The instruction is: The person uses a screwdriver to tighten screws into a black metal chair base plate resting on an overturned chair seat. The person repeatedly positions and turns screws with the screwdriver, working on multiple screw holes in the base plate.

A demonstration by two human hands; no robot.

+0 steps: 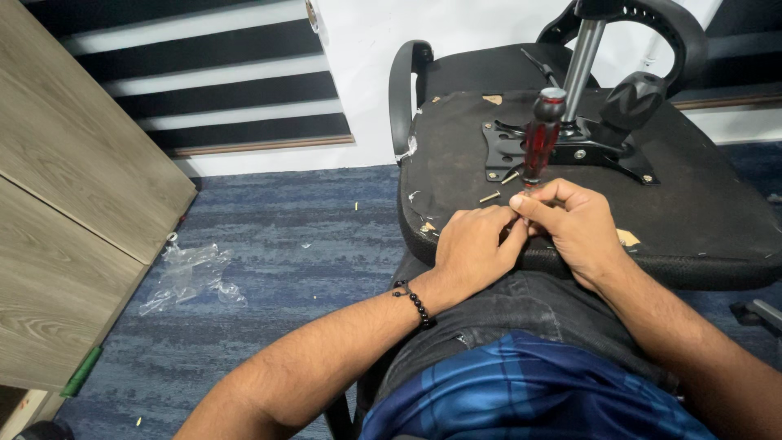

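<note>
While the upturned chair (692, 204) lies with its seat underside facing up, both hands meet at its near edge. The right hand (574, 228) has thumb and fingertips pinched together around the lower end of a screwdriver (542, 138), whose red see-through handle stands nearly upright just above the knuckles; the tip itself is hidden behind the fingers. The left hand (472, 248) is curled loosely, its fingertips touching the right hand's, and seems to be steadying something small there — what it holds, if anything, I cannot tell. A bead bracelet (414, 301) sits on the left wrist.

Just beyond the hands a loose screw (489, 196) lies on the black underside, and another (511, 176) rests near the edge of the metal plate (570, 151) that carries the gas column (583, 61). Wood chips and torn fabric scraps dot the board. Off to the left, crumpled plastic wrap (191, 277) lies on the blue carpet beside a wooden panel (73, 187).

The main risks, as I judge them: the tip is masked by the fingers, so a slip could jab the left fingertips pressed close by; a tilted shaft could cam out of a screw head and chew it; and the loose screws lie on a sloped board near its rim — a nudge from either wrist could roll them off into the carpet, where they would be hard to find.
</note>
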